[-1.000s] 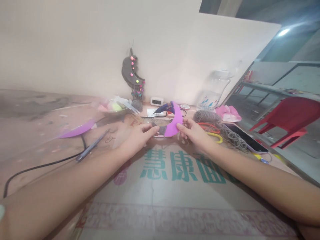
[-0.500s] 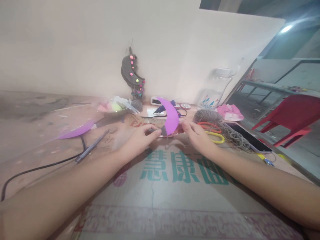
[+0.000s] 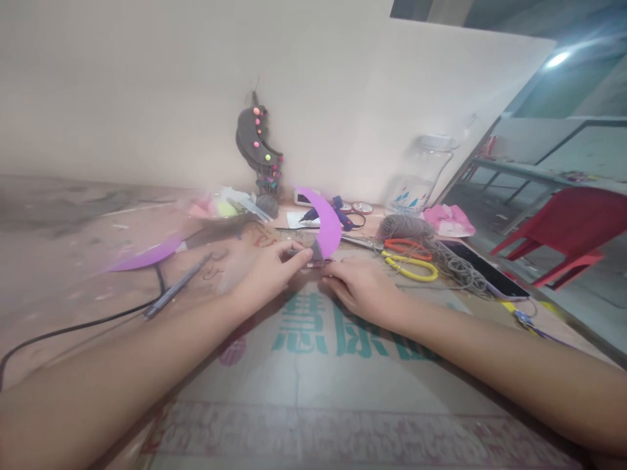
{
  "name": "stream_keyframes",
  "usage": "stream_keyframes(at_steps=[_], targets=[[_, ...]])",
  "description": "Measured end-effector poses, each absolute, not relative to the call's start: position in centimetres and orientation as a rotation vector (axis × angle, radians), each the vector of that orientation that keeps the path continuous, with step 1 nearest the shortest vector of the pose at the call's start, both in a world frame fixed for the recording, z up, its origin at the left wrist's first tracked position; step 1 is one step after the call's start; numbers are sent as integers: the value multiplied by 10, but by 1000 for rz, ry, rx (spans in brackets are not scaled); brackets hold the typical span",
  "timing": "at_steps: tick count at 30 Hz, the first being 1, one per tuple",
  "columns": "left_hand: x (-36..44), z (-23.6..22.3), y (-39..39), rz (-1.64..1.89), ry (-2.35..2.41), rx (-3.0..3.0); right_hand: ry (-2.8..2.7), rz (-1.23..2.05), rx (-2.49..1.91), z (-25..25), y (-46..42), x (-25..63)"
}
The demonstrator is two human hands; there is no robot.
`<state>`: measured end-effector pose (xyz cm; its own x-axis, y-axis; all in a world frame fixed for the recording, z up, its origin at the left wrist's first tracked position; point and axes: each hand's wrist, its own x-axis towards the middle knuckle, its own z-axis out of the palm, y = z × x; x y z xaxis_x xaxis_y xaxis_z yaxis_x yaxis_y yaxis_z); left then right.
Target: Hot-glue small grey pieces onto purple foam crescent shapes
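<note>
Crescent, purple above the grip, is pinched by the left hand where grey yarn is wrapped. Whether anything is held by the right hand, just beside, cannot be told. Yarn could be loosened by a slackened pinch.

1 flat, smooth purple crescent stands raised in the left hand, pinched near its lower end. From that grip it sweeps right and upward, its 1 visible tip pointing up and left, its hollow facing left. Grey yarn wraps a short band right beside the thumb; the purple above the band is bare.
</note>
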<state>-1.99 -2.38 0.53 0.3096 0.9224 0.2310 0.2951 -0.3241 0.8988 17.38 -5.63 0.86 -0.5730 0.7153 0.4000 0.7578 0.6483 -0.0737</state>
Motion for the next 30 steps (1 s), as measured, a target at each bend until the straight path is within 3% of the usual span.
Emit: stream_keyframes(at_steps=[5,12,20,30], targets=[[-18,6,-24,1043,1103,1792,-2487,-262,-987,11,-62,172],[-19,6,-24,1014,1100,1827,-2299,-54,-971,21,-69,184],[-18,8,-32,861,1009,1917,-2239,-49,-960,26,-63,188],[-19,5,-32,735,950,1987,-2299,-196,-1167,44,-51,200]])
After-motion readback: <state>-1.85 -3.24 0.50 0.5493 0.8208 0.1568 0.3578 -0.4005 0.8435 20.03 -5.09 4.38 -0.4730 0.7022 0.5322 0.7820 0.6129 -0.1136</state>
